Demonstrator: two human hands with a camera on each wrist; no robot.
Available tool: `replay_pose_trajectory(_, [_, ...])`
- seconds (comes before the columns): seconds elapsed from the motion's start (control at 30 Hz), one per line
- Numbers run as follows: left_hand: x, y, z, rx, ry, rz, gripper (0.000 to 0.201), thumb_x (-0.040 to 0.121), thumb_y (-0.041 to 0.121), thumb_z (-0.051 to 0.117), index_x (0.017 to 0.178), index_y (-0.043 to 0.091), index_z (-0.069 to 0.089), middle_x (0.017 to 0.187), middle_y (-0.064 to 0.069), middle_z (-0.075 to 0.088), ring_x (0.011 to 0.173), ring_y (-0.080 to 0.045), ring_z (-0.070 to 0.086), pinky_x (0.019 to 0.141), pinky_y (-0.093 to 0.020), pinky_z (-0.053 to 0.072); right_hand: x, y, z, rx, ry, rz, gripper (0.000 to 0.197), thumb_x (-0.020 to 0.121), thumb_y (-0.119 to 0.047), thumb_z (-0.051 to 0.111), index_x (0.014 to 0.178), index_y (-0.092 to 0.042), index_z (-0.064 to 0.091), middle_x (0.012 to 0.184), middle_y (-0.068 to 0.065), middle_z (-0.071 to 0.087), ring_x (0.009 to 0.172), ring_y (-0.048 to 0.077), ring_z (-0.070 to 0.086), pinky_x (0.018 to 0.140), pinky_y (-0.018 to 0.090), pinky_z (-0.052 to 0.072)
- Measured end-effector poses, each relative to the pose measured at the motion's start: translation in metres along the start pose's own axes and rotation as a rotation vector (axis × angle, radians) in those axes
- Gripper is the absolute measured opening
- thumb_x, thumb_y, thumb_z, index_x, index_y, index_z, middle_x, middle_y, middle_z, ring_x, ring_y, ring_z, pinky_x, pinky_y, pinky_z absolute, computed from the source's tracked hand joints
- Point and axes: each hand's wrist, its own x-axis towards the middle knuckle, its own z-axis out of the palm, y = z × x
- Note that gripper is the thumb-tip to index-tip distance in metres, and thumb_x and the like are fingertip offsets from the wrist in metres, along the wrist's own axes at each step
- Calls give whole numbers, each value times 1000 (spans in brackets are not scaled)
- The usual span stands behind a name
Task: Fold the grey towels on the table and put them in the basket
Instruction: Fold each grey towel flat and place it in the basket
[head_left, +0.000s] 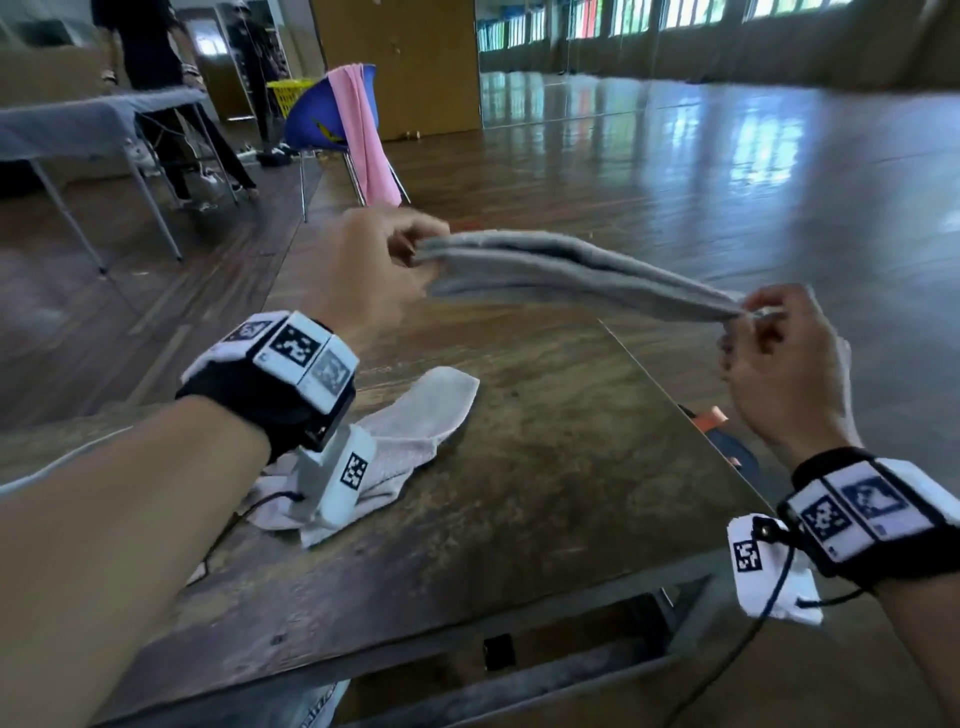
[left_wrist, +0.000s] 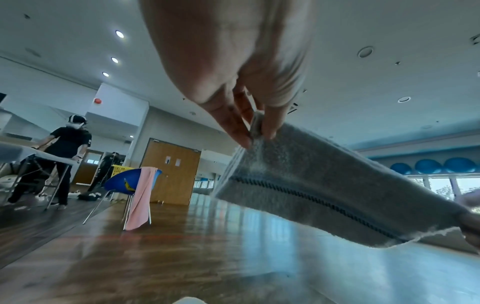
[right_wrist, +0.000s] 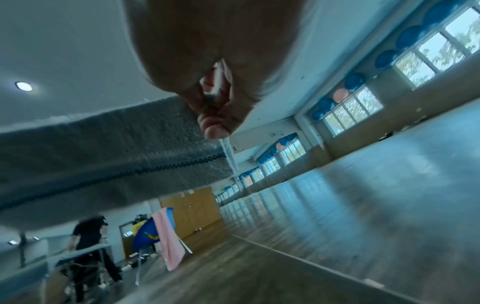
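Note:
A grey towel, doubled over into a long strip, hangs stretched in the air above the wooden table. My left hand pinches its left end and my right hand pinches its right end. In the left wrist view the grey towel shows a dark stitched band, with my left hand pinching its top corner. The right wrist view has my right hand pinching the grey towel at its end. A second, pale towel lies crumpled on the table under my left wrist. No basket for the towels is visible.
A blue chair draped with a pink cloth stands beyond the table's far end. A person stands at another table at the back left. A yellow crate sits behind the chair. An orange and dark object lies beyond the table's right edge.

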Motion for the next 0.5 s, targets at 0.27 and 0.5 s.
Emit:
replay_pose_trajectory(0.27, [-89,-33,57,194,-537,-302,19,70,7,80,87,15,76,83,-10,73,71,-17,60,65,-25,44,-27,50,-19,-358,-852,112,18,87,-17,73,78,-31,65,74,-3,69,69,12,60,78,24,50])
replay_pose_trajectory(0.5, [-145,-51,89,5,-441,-766,44,74,48,79,75,17,48,68,-2,51,63,-18,51,62,-32,39,-48,69,-7,-400,-759,226,18,92,-37,66,90,-23,56,85,-1,60,94,25,53,83,39,43])
